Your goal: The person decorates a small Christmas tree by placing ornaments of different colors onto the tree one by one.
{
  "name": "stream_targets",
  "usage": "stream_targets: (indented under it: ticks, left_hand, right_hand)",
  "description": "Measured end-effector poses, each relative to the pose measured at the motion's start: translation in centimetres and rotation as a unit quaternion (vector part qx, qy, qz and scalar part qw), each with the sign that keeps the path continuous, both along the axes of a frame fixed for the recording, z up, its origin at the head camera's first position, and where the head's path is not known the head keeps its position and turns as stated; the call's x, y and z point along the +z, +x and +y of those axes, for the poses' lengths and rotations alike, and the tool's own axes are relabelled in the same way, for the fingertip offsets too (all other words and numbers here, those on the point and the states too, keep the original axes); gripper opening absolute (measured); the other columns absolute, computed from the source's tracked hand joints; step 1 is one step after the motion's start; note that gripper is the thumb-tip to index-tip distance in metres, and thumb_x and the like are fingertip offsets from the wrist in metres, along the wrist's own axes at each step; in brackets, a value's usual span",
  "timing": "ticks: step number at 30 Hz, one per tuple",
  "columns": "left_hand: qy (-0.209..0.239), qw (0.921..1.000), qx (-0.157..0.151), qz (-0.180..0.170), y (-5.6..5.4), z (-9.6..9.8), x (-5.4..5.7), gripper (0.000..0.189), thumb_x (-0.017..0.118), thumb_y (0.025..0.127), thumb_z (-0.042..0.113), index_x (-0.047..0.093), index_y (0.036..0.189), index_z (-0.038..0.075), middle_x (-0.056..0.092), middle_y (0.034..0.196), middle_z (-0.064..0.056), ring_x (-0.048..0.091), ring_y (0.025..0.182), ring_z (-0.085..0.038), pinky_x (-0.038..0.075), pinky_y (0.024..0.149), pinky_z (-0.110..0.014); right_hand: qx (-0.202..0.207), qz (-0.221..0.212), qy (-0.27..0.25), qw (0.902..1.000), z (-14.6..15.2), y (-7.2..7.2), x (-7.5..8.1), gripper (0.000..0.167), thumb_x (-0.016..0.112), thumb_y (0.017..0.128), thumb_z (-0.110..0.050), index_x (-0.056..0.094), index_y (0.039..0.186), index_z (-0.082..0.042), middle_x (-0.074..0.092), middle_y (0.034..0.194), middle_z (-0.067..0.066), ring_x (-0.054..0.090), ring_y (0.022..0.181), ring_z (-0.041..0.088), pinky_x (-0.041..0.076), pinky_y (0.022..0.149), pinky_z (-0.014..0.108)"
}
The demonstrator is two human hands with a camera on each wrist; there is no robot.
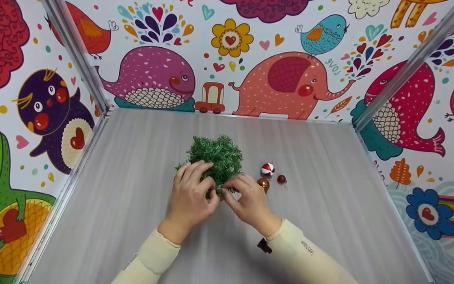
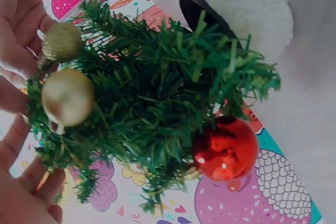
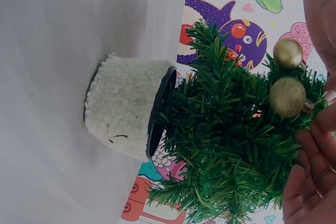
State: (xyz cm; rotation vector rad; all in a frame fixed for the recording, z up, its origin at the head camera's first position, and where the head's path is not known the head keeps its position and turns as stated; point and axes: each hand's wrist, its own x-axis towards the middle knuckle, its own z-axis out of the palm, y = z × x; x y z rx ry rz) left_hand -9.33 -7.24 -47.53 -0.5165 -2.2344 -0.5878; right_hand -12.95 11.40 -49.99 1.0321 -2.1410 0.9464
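A small artificial Christmas tree point(image 1: 219, 152) stands upright in a fluffy white pot point(image 3: 123, 106). My left hand point(image 1: 193, 197) curls its fingers around the upper branches, thumb and index finger closing in at the near side. Opposite it, my right hand point(image 1: 248, 201) pinches at the cap of a glittery gold bauble point(image 3: 287, 97) near the treetop; the fingertips are partly hidden. Beside that bauble hangs a smooth gold bauble point(image 2: 68, 98). Lower on the tree is a shiny red bauble point(image 2: 226, 148), visible in the left wrist view.
Right of the tree lie a red-and-white bauble point(image 1: 267, 169), a copper-coloured bauble point(image 1: 263, 184) partly behind my right hand, and a small dark red bauble point(image 1: 281, 179). Walls with cartoon animals point(image 1: 156, 75) enclose the grey table point(image 1: 140, 157) at the back and sides.
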Motion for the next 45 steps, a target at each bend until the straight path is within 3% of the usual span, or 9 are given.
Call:
stream_targets:
  ticks: [4, 13, 19, 25, 31, 39, 45]
  left_hand:
    - [0.0, 0.9998, 0.022, 0.001, 0.16, 0.39, 0.07, 0.006, 0.064, 0.074, 0.012, 0.064, 0.068, 0.014, 0.066, 0.12, -0.008, 0.057, 0.118, -0.03, 0.035, 0.107, -0.052]
    - [0.024, 0.9989, 0.037, 0.017, 0.14, 0.81, 0.1, 0.006, 0.063, 0.075, 0.012, 0.064, 0.07, 0.014, 0.068, 0.109, -0.007, 0.061, 0.104, -0.03, 0.037, 0.105, -0.05]
    - [0.002, 0.9988, 0.044, 0.019, 0.16, 0.87, 0.32, 0.006, 0.063, 0.075, 0.012, 0.064, 0.068, 0.012, 0.067, 0.107, -0.009, 0.06, 0.103, -0.033, 0.038, 0.103, -0.052]
    - [-0.022, 0.9988, 0.038, 0.02, 0.24, 0.82, 0.47, 0.007, 0.063, 0.074, 0.011, 0.066, 0.067, 0.011, 0.067, 0.108, -0.01, 0.061, 0.103, -0.033, 0.039, 0.103, -0.051]
    - [-0.042, 0.9988, 0.015, 0.02, 0.21, 0.51, 0.33, 0.002, 0.068, 0.071, 0.011, 0.067, 0.07, 0.012, 0.067, 0.112, -0.011, 0.059, 0.108, -0.031, 0.037, 0.106, -0.05]
    - [-0.084, 0.9962, 0.002, 0.026, 0.26, 0.12, 0.16, 0.009, 0.064, 0.078, 0.016, 0.071, 0.077, 0.01, 0.065, 0.12, -0.013, 0.057, 0.114, -0.032, 0.034, 0.108, -0.049]
    - [-0.082, 0.996, -0.007, 0.035, 0.26, -0.12, 0.2, 0.009, 0.067, 0.077, 0.018, 0.071, 0.077, 0.01, 0.065, 0.12, -0.013, 0.057, 0.114, -0.032, 0.035, 0.107, -0.049]
  right_hand:
    - [-0.009, -0.009, -0.006, 0.9999, -0.12, -0.1, 0.02, 0.003, 0.068, 0.092, -0.017, 0.07, 0.091, -0.015, 0.066, 0.09, -0.008, 0.058, 0.078, 0.009, 0.048, 0.062, 0.023]
    - [-0.032, -0.034, -0.003, 0.9989, -0.31, -0.08, -0.08, 0.004, 0.07, 0.09, -0.013, 0.069, 0.09, -0.017, 0.062, 0.086, -0.009, 0.055, 0.072, 0.005, 0.047, 0.061, 0.021]
    - [-0.043, -0.03, 0.028, 0.9982, -0.19, -0.12, -0.2, 0.002, 0.068, 0.089, -0.016, 0.07, 0.088, -0.016, 0.063, 0.087, -0.009, 0.057, 0.075, 0.006, 0.049, 0.062, 0.023]
    - [-0.051, -0.026, 0.063, 0.9963, -0.13, 0.02, -0.05, 0.003, 0.071, 0.087, -0.019, 0.071, 0.086, -0.015, 0.064, 0.092, -0.006, 0.061, 0.084, 0.011, 0.054, 0.068, 0.028]
    - [-0.05, -0.037, 0.058, 0.9963, 0.06, -0.01, -0.21, 0.005, 0.071, 0.089, -0.02, 0.072, 0.087, -0.015, 0.064, 0.093, -0.006, 0.061, 0.087, 0.011, 0.053, 0.071, 0.028]
    - [-0.042, -0.038, 0.051, 0.9971, 0.08, 0.1, -0.07, 0.007, 0.068, 0.091, -0.021, 0.071, 0.087, -0.016, 0.064, 0.093, -0.006, 0.06, 0.086, 0.011, 0.053, 0.07, 0.028]
    - [-0.035, -0.044, 0.049, 0.9972, 0.16, 0.22, 0.13, 0.01, 0.065, 0.093, -0.023, 0.071, 0.088, -0.016, 0.064, 0.094, -0.007, 0.06, 0.086, 0.01, 0.053, 0.068, 0.027]
